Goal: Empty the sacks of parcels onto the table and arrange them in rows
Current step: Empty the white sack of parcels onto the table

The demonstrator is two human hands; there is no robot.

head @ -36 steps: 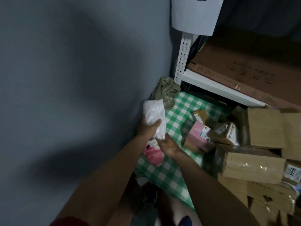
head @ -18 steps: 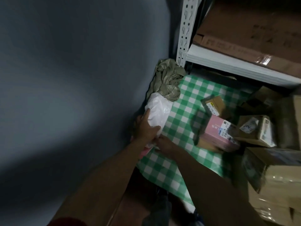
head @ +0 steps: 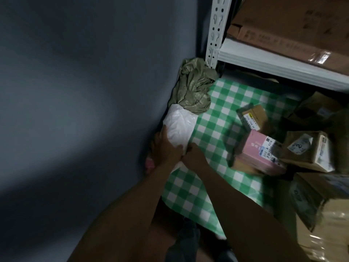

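A white plastic parcel (head: 180,124) lies on the green checked table (head: 222,103) against the grey wall. My left hand (head: 165,148) is pressed over its near end, gripping it. My right hand (head: 193,157) touches the parcel's near edge from the right, fingers curled. A pink parcel (head: 150,163) peeks out under my left hand. A crumpled olive sack (head: 192,87) lies just beyond the white parcel in the table's corner. A pink box (head: 261,154) and a small brown box (head: 254,119) sit mid-table.
Cardboard parcels (head: 309,150) are piled along the right side. A white metal shelf (head: 283,63) with a large carton (head: 294,27) overhangs the table's far edge. The grey wall (head: 85,110) borders the table on the left.
The white parcel was held upright above the table a second ago; it has been lowered flat beside the wall, over the pink parcel. Both hands followed it down.
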